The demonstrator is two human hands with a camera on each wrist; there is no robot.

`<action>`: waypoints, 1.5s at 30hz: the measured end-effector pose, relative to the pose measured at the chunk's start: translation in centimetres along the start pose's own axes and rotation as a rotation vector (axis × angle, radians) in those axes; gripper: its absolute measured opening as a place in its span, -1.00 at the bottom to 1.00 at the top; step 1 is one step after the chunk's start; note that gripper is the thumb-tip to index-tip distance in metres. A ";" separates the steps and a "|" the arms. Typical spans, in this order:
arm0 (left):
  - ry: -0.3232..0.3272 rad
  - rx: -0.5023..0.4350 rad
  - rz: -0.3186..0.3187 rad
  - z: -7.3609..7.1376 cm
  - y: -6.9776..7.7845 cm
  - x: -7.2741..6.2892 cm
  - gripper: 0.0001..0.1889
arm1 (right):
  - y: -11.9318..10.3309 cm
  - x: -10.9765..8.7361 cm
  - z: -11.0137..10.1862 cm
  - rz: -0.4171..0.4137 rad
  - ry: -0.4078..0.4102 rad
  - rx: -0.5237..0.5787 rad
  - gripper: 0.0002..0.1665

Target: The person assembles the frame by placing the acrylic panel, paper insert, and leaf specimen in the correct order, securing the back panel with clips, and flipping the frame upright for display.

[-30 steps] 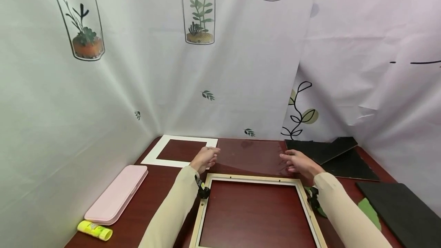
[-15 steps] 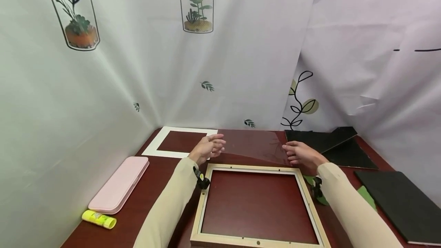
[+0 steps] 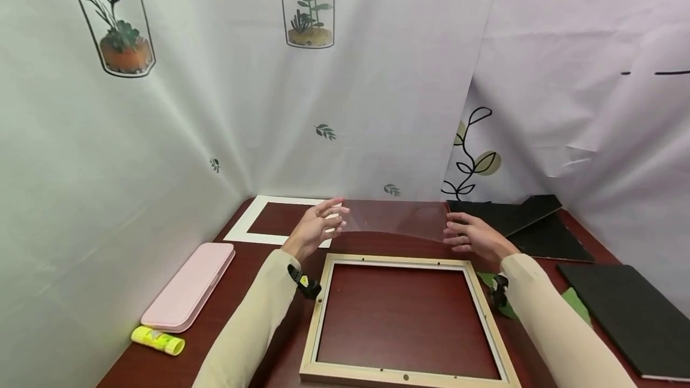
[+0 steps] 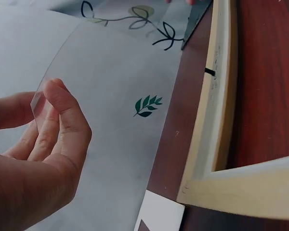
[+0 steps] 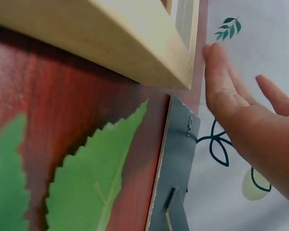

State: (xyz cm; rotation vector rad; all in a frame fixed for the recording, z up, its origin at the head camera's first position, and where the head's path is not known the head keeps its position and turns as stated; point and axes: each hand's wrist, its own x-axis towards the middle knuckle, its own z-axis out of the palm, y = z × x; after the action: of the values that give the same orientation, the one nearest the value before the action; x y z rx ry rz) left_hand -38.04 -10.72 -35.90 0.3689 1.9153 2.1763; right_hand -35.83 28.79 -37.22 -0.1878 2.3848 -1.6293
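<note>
Over the desk's (image 3: 253,271) far side, the clear sheet (image 3: 396,219) is lifted: left hand (image 3: 315,229) pinching its edge, right hand (image 3: 477,237) spread loosely at its other end. The frame (image 3: 399,260) awaits it; mat (image 3: 261,238) and black boards (image 3: 557,245) lie outside.

Wall cloth (image 3: 377,94): bright, diffuse light, greenish left, pinkish right
Clear sheet (image 3: 396,218): faint, barely separable from its background
Left hand (image 4: 53,130): dimmer, shaded at the wrist
Wooden frame (image 4: 207,120): bowed by the lens
Green leaf (image 5: 94,173): soft-focused, darkly shadowed alongside
</note>
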 end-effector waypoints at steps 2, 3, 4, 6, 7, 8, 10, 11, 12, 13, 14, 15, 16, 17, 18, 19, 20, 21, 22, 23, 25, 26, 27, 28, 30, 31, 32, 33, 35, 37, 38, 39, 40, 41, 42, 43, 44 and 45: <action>-0.018 0.004 -0.001 -0.1 0.1 -0.4 -0.44 | 0.0 -0.3 -0.1 -0.030 0.014 0.042 -0.22; -0.023 -0.001 -0.004 -0.1 0.1 -0.6 -0.44 | 0.1 -0.4 -0.2 -0.045 0.022 0.058 -0.23; -0.031 0.002 -0.006 -0.1 0.1 -0.8 -0.43 | 0.1 -0.5 -0.2 -0.055 0.033 0.078 -0.24; -0.049 0.018 -0.005 -0.3 0.1 -1.2 -0.42 | 0.0 -0.9 -0.3 -0.078 0.051 0.106 -0.24; -0.054 0.026 -0.004 -0.3 0.1 -1.4 -0.42 | 0.0 -1.1 -0.4 -0.087 0.058 0.118 -0.23; -0.059 0.039 -0.002 -0.4 0.1 -1.6 -0.42 | -0.1 -1.3 -0.4 -0.095 0.065 0.127 -0.22; -0.076 0.063 -0.001 -0.5 0.0 -2.1 -0.42 | -0.3 -1.7 -0.5 -0.110 0.071 0.134 -0.20; -0.087 0.084 0.001 -0.6 -0.1 -2.4 -0.42 | -0.4 -2.0 -0.6 -0.115 0.068 0.135 -0.19; -0.095 0.103 -0.001 -0.7 -0.2 -2.7 -0.43 | -0.4 -2.2 -0.6 -0.118 0.062 0.135 -0.18; -0.105 0.119 -0.003 -0.7 -0.3 -3.1 -0.44 | -0.4 -2.6 -0.6 -0.121 0.050 0.141 -0.17; -0.122 0.140 -0.004 -0.9 -0.5 -3.4 -0.44 | -0.4 -2.9 -0.6 -0.116 0.036 0.149 -0.15; -0.138 0.161 -0.006 -1.0 -0.6 -3.8 -0.44 | -0.4 -3.3 -0.6 -0.110 0.025 0.152 -0.14; -0.155 0.186 -0.007 -1.1 -0.8 -4.2 -0.44 | -0.3 -3.7 -0.6 -0.106 0.010 0.156 -0.13; -0.172 0.204 -0.008 -1.2 -1.0 -4.7 -0.45 | -0.1 -4.1 -0.5 -0.104 -0.004 0.158 -0.11; -0.188 0.226 -0.010 -1.3 -1.1 -5.1 -0.45 | 0.0 -4.6 -0.5 -0.105 -0.018 0.154 -0.10; -0.210 0.253 -0.004 -1.4 -1.3 -5.6 -0.46 | 0.1 -5.0 -0.4 -0.107 -0.030 0.151 -0.09; -0.231 0.277 -0.001 -1.4 -1.4 -6.1 -0.46 | 0.3 -5.4 -0.3 -0.111 -0.038 0.138 -0.08; -0.246 0.305 0.003 -1.5 -1.5 -6.6 -0.46 | 0.4 -5.8 -0.2 -0.123 -0.044 0.120 -0.09; -0.267 0.327 0.006 -1.5 -1.6 -7.0 -0.46 | 0.6 -6.2 0.0 -0.124 -0.051 0.116 -0.09; -0.285 0.349 0.010 -1.5 -1.8 -7.5 -0.46 | 0.7 -6.6 0.1 -0.115 -0.056 0.116 -0.10; -0.318 0.387 0.019 -1.4 -2.1 -8.5 -0.45 | 1.0 -7.5 0.4 -0.103 -0.073 0.114 -0.11; -0.330 0.390 0.014 -1.4 -2.2 -8.9 -0.45 | 1.2 -8.0 0.5 -0.100 -0.086 0.117 -0.11; -0.342 0.391 0.011 -1.3 -2.4 -9.4 -0.44 | 1.4 -8.4 0.7 -0.097 -0.102 0.126 -0.12; -0.353 0.384 0.005 -1.2 -2.5 -9.9 -0.43 | 1.6 -9.0 0.8 -0.091 -0.115 0.135 -0.13; -0.364 0.360 -0.005 -0.9 -2.9 -11.0 -0.41 | 2.1 -9.9 1.0 -0.095 -0.142 0.134 -0.15; -0.373 0.344 -0.008 -0.8 -3.1 -11.5 -0.40 | 2.4 -10.4 1.1 -0.095 -0.155 0.138 -0.16; -0.383 0.329 -0.007 -0.7 -3.3 -12.1 -0.40 | 2.6 -10.8 1.3 -0.077 -0.161 0.147 -0.17; -0.394 0.318 -0.004 -0.6 -3.4 -12.6 -0.39 | 2.9 -11.3 1.5 -0.061 -0.163 0.153 -0.18; -0.417 0.319 0.015 -0.4 -3.6 -13.6 -0.38 | 3.4 -12.2 1.9 -0.019 -0.156 0.160 -0.16; -0.440 0.358 0.054 -0.4 -3.6 -14.5 -0.41 | 3.9 -12.9 2.5 0.015 -0.157 0.168 -0.13; -0.442 0.384 0.072 -0.3 -3.5 -14.8 -0.43 | 4.0 -13.2 2.7 0.029 -0.159 0.169 -0.12; -0.442 0.420 0.091 -0.3 -3.4 -15.2 -0.44 | 4.1 -13.5 2.9 0.043 -0.156 0.165 -0.10; -0.439 0.455 0.109 -0.2 -3.3 -15.5 -0.46 | 4.2 -13.7 3.0 0.058 -0.155 0.161 -0.09; -0.436 0.490 0.123 -0.1 -3.2 -15.8 -0.48 | 4.3 -14.0 3.2 0.072 -0.158 0.158 -0.08; -0.432 0.526 0.136 0.0 -3.2 -16.1 -0.49 | 4.3 -14.2 3.3 0.083 -0.158 0.152 -0.07; -0.427 0.557 0.142 0.1 -3.1 -16.3 -0.50 | 4.4 -14.4 3.3 0.088 -0.160 0.145 -0.08; -0.425 0.585 0.146 0.2 -3.0 -16.5 -0.50 | 4.4 -14.6 3.4 0.094 -0.160 0.140 -0.07; -0.422 0.616 0.154 0.3 -3.0 -16.6 -0.51 | 4.5 -14.7 3.4 0.096 -0.159 0.135 -0.07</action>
State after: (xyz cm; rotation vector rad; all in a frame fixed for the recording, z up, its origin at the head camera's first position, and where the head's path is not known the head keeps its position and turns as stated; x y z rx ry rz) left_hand -22.23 -15.43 -39.56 1.0118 2.2945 1.3663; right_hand -20.64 30.96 -40.65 -0.1684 2.1258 -1.6584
